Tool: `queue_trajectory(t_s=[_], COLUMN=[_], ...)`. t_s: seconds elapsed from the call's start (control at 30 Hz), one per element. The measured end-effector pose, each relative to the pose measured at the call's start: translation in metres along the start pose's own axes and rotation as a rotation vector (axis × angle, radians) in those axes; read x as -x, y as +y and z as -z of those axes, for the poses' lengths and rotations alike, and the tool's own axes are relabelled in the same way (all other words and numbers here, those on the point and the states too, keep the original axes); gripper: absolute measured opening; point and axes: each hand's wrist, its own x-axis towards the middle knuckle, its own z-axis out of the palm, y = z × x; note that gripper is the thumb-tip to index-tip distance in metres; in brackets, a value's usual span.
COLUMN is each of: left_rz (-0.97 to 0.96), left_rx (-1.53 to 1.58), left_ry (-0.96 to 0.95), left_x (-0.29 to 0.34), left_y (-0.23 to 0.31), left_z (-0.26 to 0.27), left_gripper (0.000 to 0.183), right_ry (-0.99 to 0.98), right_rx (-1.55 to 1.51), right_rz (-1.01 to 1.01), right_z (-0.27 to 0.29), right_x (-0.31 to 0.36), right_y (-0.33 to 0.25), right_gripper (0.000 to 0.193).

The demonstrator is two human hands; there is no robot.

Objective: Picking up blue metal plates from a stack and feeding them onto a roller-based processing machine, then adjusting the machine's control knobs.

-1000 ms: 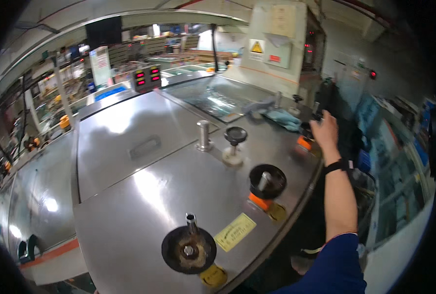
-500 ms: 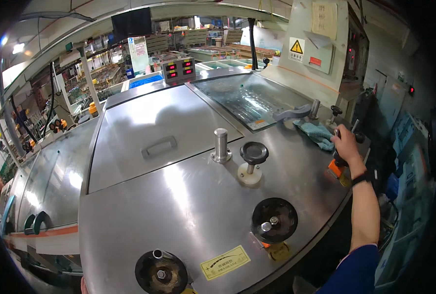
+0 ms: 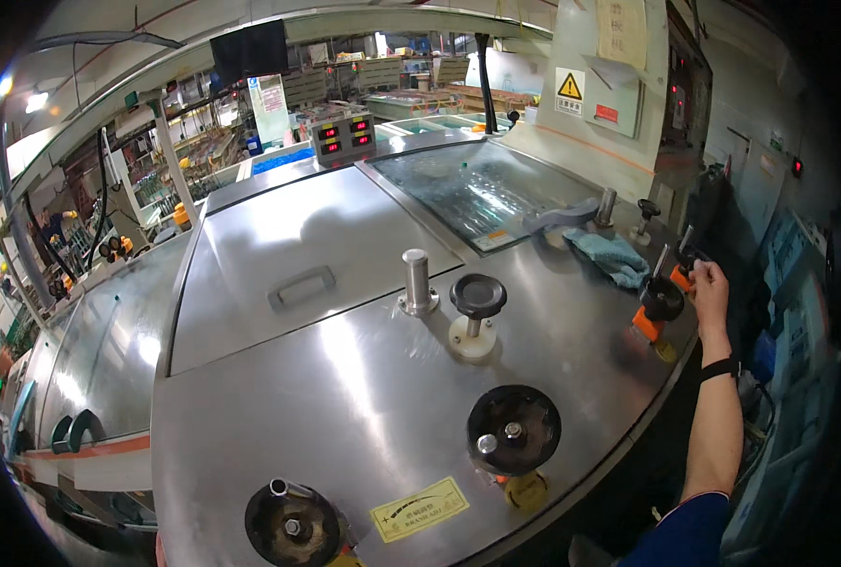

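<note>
My right hand (image 3: 711, 288) reaches to the far right edge of the steel machine cover (image 3: 279, 435). Its fingers are curled at the farthest black handwheel (image 3: 687, 257), which the hand partly hides. Just left of the hand is another black handwheel (image 3: 661, 300) with an upright metal crank handle and an orange indicator beneath it. A crumpled blue-green cloth (image 3: 609, 257) lies on the cover beside these wheels. Nearer to me are two more crank handwheels, one at the right (image 3: 524, 444) and one at the left (image 3: 293, 543). My left hand is out of view.
A black round knob (image 3: 478, 296) and a metal post (image 3: 417, 279) rise from the cover's middle. Behind them are a lid with a grey handle (image 3: 300, 288), a glass window (image 3: 468, 189) and a red-digit display box (image 3: 343, 138). A warning-marked cabinet (image 3: 581, 142) stands at back right.
My right hand has left the nearer of the two far-right handwheels and moved right, to the farthest one. The nearer wheel and its crank now show uncovered. My view has shifted slightly.
</note>
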Motion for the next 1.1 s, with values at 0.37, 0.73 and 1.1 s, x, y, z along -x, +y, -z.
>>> queue_trajectory(t_s=[0.37,0.73,1.1], left_rz=[0.055,0.163,0.172], left_rx=[0.054,0.417,0.353], left_ry=[-0.165,-0.418,-0.408], left_x=[-0.037,-0.117,-0.145], left_y=[-0.02,-0.092,-0.079], left_z=[0.034,0.121,0.167], left_gripper=[0.037,0.039,0.033], right_ry=[0.015,-0.044,-0.247], right_rx=[-0.127,-0.301,-0.207], right_rz=[-0.116,-0.161,0.106], right_z=[0.021,-0.028,-0.071], right_x=[0.077,0.205,0.301], right_y=[-0.091,-0.221,-0.339], right_gripper=[0.021,0.021,0.021])
